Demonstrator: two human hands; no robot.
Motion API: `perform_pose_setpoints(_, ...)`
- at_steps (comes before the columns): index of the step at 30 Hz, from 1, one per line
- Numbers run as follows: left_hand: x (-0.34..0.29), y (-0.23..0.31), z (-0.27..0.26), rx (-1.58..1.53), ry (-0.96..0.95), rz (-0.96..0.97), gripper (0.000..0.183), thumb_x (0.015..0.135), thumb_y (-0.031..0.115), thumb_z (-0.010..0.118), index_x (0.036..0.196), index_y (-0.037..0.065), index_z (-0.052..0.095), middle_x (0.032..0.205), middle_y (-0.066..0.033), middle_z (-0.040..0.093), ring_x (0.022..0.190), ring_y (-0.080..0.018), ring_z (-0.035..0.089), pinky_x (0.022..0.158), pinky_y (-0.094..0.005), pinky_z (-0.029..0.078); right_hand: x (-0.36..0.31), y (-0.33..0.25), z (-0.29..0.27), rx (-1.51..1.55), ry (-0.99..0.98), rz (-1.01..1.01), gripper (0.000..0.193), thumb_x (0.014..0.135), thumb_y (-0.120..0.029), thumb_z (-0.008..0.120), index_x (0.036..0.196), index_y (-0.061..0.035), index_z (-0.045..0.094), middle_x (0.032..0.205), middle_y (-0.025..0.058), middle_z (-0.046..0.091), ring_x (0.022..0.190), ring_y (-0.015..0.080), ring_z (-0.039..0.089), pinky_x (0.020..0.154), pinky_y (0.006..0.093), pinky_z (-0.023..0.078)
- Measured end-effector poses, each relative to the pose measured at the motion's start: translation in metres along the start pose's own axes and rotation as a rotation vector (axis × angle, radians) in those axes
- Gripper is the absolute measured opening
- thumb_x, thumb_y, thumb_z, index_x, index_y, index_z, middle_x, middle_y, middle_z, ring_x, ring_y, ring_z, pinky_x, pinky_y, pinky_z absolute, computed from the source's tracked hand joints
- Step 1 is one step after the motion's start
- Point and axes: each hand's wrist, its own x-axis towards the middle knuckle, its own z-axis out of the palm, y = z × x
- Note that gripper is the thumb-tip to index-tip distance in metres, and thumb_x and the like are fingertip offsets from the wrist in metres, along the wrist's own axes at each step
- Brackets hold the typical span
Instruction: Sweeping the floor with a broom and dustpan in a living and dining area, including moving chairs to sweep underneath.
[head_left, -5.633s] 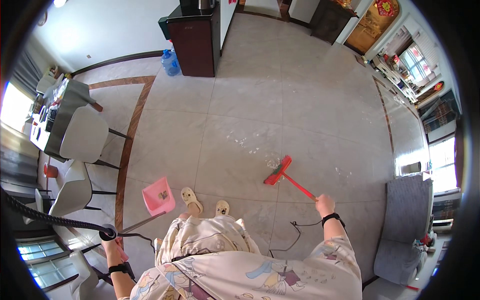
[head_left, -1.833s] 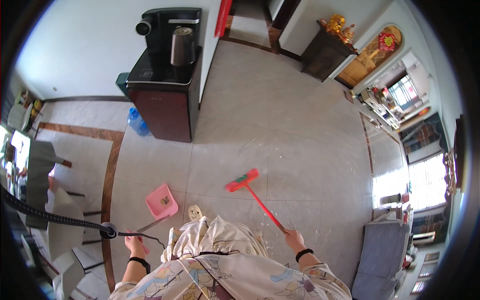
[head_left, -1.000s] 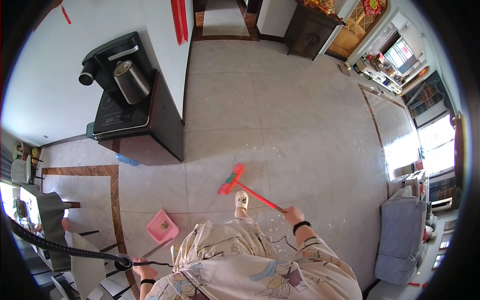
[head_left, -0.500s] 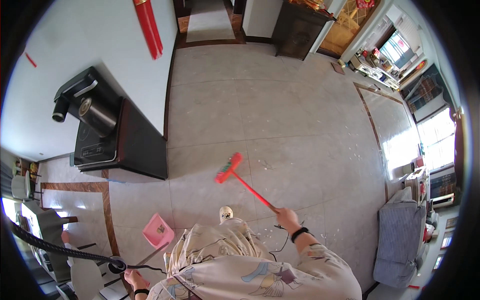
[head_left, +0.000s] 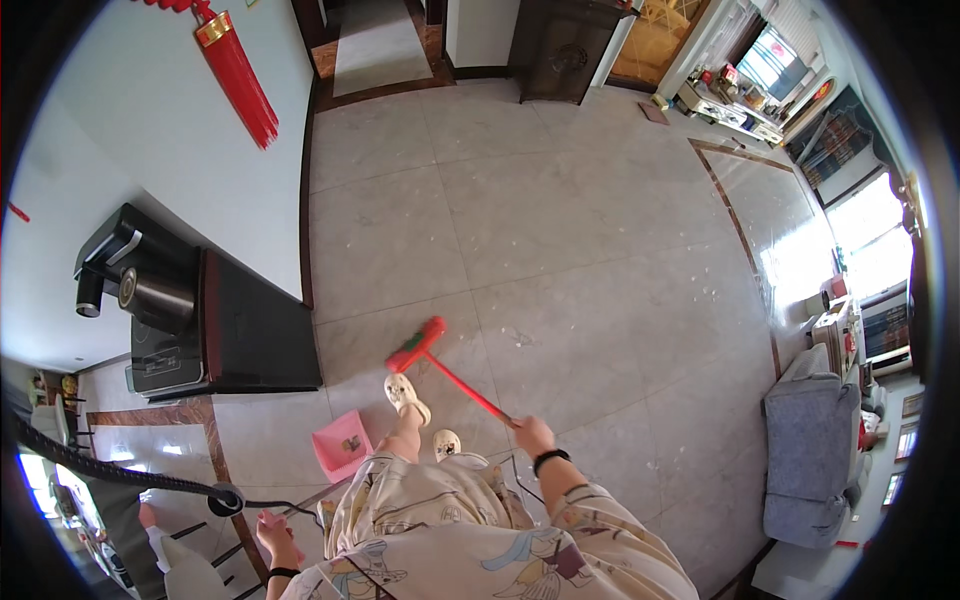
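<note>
My right hand (head_left: 533,436) is closed around the red handle of a broom (head_left: 468,388), which slants away to the left. The broom's red head (head_left: 416,345) is at the floor just beyond my forward foot in its cream clog (head_left: 405,392). Low on the left, my left hand (head_left: 277,536) grips the handle of a pink long-handled dustpan (head_left: 342,446). The pan is left of my legs, with a few dark bits in it. Small white scraps (head_left: 520,338) lie scattered over the grey tiles to the right of the broom.
A black water dispenser (head_left: 240,320) with a metal kettle (head_left: 155,298) stands along the left wall. A grey sofa (head_left: 808,450) is on the right. A dark cabinet (head_left: 563,50) stands at the far side. A black cable (head_left: 120,482) crosses the lower left.
One foot has stepped forward. The broom has shifted left, and my right hand has moved left with it. The dustpan sits slightly further right and closer to my legs.
</note>
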Motion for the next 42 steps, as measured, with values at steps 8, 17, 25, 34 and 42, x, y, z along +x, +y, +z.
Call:
perform_pose_setpoints(8, 0.048, 0.049, 0.092, 0.122, -0.114, -0.07, 0.028, 0.079, -0.004, 0.052, 0.104, 0.008, 0.047, 0.074, -0.0052, 0.056, 0.045, -0.0127, 0.05, 0.037, -0.0244, 0.038, -0.047, 0.066, -0.123, -0.156, 0.148, 0.422, 0.022, 0.084, -0.023, 0.056, 0.099, -0.015, 0.069, 0.094, 0.018, 0.066, 0.092, 0.0361, 0.063, 0.078, 0.0443, 0.051)
perform_pose_setpoints(17, 0.091, 0.073, 0.162, -0.08, 0.01, -0.34, 0.019, 0.083, 0.006, 0.054, 0.101, 0.01, 0.047, 0.071, -0.0027, 0.056, 0.042, -0.0133, 0.047, 0.036, -0.0252, 0.036, -0.012, -0.007, -0.158, -0.181, 0.162, 0.313, 0.022, 0.083, -0.024, 0.056, 0.099, -0.0176, 0.069, 0.09, 0.0184, 0.065, 0.087, 0.0383, 0.062, 0.076, 0.0455, 0.05)
perform_pose_setpoints(25, 0.068, 0.126, 0.183, 0.26, -0.025, -0.115, 0.025, 0.078, 0.003, 0.059, 0.101, 0.005, 0.049, 0.077, -0.007, 0.06, 0.051, -0.0168, 0.058, 0.04, -0.0291, 0.044, 0.111, -0.204, -0.112, -0.245, -0.049, -0.261, 0.03, 0.084, -0.022, 0.051, 0.111, -0.0239, 0.063, 0.087, 0.0182, 0.065, 0.081, 0.0386, 0.063, 0.069, 0.0485, 0.051)
perform_pose_setpoints(34, 0.1, 0.078, 0.171, 0.519, -0.121, 0.125, 0.036, 0.067, 0.013, 0.069, 0.1, 0.005, 0.056, 0.086, -0.0161, 0.065, 0.078, -0.0337, 0.065, 0.07, -0.0404, 0.05, 0.195, -0.388, -0.03, -0.335, -0.115, -0.637, 0.027, 0.086, -0.022, 0.044, 0.098, -0.0127, 0.067, 0.087, 0.0182, 0.066, 0.083, 0.0368, 0.064, 0.073, 0.0462, 0.051)
perform_pose_setpoints(42, 0.097, 0.125, 0.207, 0.549, -0.2, 0.232, 0.031, 0.067, 0.014, 0.068, 0.095, 0.009, 0.055, 0.082, -0.0193, 0.063, 0.081, -0.0402, 0.062, 0.07, -0.0435, 0.05, 0.217, -0.266, -0.114, -0.303, -0.214, -0.218, 0.029, 0.084, -0.023, 0.048, 0.108, -0.0253, 0.065, 0.09, 0.0161, 0.066, 0.084, 0.0349, 0.064, 0.07, 0.0451, 0.052)
